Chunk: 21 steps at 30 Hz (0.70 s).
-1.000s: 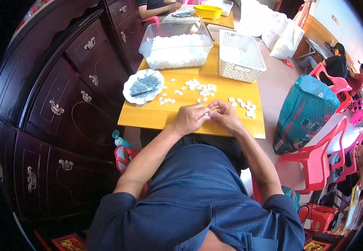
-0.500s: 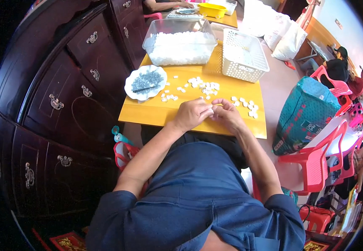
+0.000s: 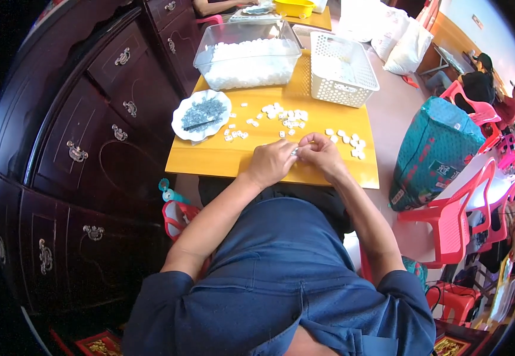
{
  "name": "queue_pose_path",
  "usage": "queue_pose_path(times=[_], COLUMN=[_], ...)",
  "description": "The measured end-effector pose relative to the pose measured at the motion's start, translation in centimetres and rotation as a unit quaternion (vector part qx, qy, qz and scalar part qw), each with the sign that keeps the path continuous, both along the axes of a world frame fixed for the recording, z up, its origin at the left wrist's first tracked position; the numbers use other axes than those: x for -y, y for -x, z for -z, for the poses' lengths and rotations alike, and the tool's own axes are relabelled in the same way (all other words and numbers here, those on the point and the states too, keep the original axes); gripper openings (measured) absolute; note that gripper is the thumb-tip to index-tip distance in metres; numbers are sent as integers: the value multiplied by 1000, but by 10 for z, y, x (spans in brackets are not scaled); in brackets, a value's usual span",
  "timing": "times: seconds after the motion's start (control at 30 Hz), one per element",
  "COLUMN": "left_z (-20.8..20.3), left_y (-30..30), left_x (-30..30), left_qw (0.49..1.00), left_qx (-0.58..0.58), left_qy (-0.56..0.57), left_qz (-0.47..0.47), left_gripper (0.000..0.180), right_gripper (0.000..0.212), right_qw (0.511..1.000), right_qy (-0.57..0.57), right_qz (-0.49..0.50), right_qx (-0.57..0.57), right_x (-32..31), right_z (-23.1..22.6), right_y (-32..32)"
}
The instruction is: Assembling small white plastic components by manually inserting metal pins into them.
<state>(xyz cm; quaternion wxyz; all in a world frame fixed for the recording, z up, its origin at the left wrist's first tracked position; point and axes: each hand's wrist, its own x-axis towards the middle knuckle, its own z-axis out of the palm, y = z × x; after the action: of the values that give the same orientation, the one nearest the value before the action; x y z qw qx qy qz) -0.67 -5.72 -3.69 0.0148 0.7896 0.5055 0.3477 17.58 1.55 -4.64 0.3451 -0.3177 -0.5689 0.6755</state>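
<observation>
Small white piece (image 3: 294, 152) sits between your two hands, over the table (image 3: 210, 159), a little right of the middle of its near edge. To your left a dark wooden cabinet (image 3: 62, 142) rises beside the table, taller than anything else near you. Beyond the table's right edge stands a bulging teal bag (image 3: 435, 148). Along the far edge you have a clear bin (image 3: 234, 35), heaped with white pieces, toward the left; a white perforated basket (image 3: 336, 95) fills the far right corner, with some pale contents (too washed out to make out). Near the left edge lies a scalloped white dish (image 3: 178, 118), spread with grey-blue bits.

Your left hand (image 3: 272, 161) has thumb and forefinger drawn together on the piece, other fingers curled. Your right hand (image 3: 321, 157) meets it from the other side, thumb and forefinger bent round until their tips close on the same spot (the exact grip is too small to see). Roundish white pieces (image 3: 354, 143) lie loose by the right edge, a closer cluster (image 3: 293, 115) rests mid-table, and smaller white bits (image 3: 237, 135) are scattered just beside the dish. Across the dish lies a thin dark stick (image 3: 201, 126).
</observation>
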Motion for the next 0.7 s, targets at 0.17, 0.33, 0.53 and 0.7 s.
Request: queue_pose_path(times=[0.17,0.33,0.53,0.7], left_z=[1,1,6,2], left_y=[1,2,2,2], left_x=[-2,-1,0,-2], left_qw=[1000,999,997,995], left_qx=[9,11,10,8], left_qy=[-22,-48,-80,-95], left_qz=[7,15,9,13], left_gripper=[17,17,13,8], right_gripper=[12,8,7,9], right_qw=[1000,999,999,999], right_qy=[-9,-26,-38,-31], right_qz=[5,10,14,18], right_qx=[-3,-28,7,-6], right_x=[-1,4,5,7], right_z=[3,-2,-6,-8], right_y=[1,3,1,3])
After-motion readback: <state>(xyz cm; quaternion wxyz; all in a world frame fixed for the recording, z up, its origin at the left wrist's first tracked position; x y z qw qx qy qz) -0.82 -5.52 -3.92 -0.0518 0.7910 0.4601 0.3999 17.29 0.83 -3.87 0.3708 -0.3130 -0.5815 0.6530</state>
